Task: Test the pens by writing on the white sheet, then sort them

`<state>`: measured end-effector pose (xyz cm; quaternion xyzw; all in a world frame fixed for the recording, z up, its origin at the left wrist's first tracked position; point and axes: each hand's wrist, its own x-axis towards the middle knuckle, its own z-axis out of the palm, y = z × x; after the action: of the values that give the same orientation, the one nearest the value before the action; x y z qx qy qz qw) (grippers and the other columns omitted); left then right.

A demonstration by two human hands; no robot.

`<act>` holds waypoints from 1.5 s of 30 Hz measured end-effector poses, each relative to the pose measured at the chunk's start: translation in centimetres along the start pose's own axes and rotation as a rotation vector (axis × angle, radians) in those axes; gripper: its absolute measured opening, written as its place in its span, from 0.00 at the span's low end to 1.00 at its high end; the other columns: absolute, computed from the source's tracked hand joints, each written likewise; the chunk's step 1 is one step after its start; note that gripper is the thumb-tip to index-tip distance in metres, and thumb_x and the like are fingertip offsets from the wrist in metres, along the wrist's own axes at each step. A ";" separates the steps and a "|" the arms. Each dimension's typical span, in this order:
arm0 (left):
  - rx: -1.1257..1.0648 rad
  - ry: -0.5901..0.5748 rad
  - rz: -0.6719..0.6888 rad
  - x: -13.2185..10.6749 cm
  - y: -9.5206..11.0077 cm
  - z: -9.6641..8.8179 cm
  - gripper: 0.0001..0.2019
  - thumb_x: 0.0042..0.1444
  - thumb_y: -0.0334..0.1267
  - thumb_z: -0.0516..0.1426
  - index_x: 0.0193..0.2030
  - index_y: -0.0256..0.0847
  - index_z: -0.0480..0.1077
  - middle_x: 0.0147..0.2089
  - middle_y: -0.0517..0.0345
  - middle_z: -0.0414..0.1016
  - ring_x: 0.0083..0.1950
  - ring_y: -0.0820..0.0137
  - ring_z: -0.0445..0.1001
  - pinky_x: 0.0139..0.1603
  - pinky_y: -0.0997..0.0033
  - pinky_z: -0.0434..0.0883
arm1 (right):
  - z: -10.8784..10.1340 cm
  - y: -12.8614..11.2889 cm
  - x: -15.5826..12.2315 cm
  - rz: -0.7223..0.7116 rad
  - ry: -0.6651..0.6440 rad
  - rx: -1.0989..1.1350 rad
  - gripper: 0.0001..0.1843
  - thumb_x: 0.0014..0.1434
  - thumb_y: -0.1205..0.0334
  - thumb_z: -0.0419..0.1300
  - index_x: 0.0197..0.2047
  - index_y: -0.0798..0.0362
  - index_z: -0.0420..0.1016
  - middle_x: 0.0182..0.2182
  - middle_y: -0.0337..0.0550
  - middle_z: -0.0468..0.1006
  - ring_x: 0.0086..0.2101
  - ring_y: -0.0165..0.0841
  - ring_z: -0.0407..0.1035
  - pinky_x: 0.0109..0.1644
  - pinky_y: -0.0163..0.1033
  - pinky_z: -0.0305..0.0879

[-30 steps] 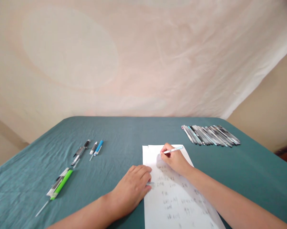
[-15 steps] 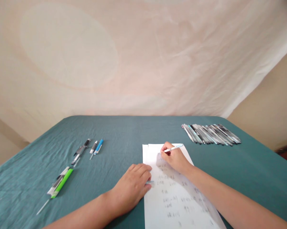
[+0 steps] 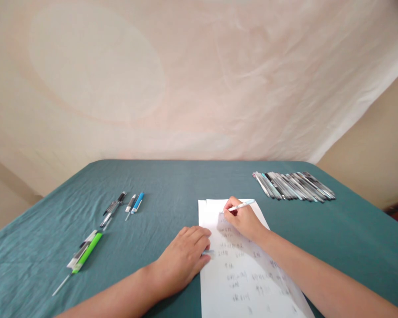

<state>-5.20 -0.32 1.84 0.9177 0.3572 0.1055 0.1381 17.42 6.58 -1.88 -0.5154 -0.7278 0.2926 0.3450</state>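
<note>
My right hand [image 3: 241, 218] is closed around a slim white pen [image 3: 241, 206] with a pale blue end, its tip at the upper part of a white sheet of paper [image 3: 219, 300]. Rows of dark handwriting, too blurred to read, cover the sheet below the pen. At the paper's left edge rests my left hand [image 3: 185, 256], fingers curled. Between its thumb and forefinger a small pale blue piece, which looks like a pen cap [image 3: 208, 252], sticks out over the paper. Another sheet's edge shows underneath at the upper left.
Many pens [image 3: 293, 186] lie side by side at the back right of the green tablecloth [image 3: 172, 185]. On the left are a blue eraser-like stick [image 3: 138, 202], a grey-and-white one [image 3: 130, 203], several black-and-clear pens [image 3: 113, 210] and a bright green stick [image 3: 88, 252]. A pale cloth hangs behind.
The whole view has shifted very slightly. Both hands keep nearly the same place on the paper, the right still holding the pen.
</note>
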 end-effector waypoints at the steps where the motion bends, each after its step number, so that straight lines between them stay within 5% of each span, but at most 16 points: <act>1: -0.001 0.001 -0.001 0.0 0.0 0.0 0.05 0.61 0.35 0.50 0.40 0.39 0.65 0.54 0.51 0.66 0.53 0.62 0.64 0.53 0.61 0.61 | 0.0 0.0 0.0 -0.002 -0.007 0.000 0.02 0.52 0.66 0.53 0.30 0.52 0.66 0.22 0.34 0.69 0.24 0.28 0.62 0.28 0.32 0.55; 45: -0.027 0.028 0.019 -0.1 -0.3 0.3 0.06 0.62 0.37 0.50 0.40 0.40 0.65 0.53 0.50 0.67 0.54 0.62 0.64 0.53 0.60 0.62 | 0.1 0.4 0.1 0.011 0.040 -0.024 0.02 0.53 0.65 0.54 0.28 0.52 0.64 0.20 0.32 0.66 0.22 0.27 0.61 0.26 0.31 0.53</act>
<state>-5.33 -0.25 1.42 0.9175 0.3488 0.1244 0.1447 17.47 6.82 -2.22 -0.5293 -0.7215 0.2752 0.3515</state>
